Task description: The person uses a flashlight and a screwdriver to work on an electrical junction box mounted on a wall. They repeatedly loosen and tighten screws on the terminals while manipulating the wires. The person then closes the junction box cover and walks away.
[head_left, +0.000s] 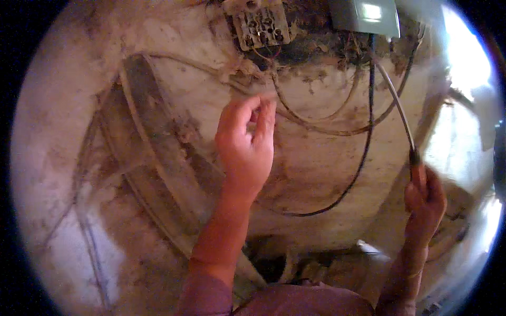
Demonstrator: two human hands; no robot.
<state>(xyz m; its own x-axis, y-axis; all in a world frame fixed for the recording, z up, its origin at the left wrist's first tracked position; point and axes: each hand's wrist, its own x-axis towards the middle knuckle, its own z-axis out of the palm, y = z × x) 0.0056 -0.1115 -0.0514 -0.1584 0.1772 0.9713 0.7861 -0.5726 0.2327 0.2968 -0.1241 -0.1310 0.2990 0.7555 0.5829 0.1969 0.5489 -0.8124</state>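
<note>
My left hand point(247, 139) is raised in front of the wall, thumb and fingertips brought together in a pinch. The fingertips blur, and anything held between them is too small to make out. Just beyond them hangs a dusty brown cable point(305, 125) in a loose loop. Lower at the right, my right hand point(426, 205) is closed round the bottom end of a long, thin grey piece point(400, 105) with a dark collar near the fingers. Its upper end reaches toward the grey box point(366, 18); whether it is a cable or a tool shaft, I cannot tell.
An old pale terminal block point(259, 23) with screws is on the wall above my left hand. A black cable point(365, 158) drops from the grey box and curves left. Dusty boards or beams point(158, 142) slant down the left side. Bright light comes in at the right.
</note>
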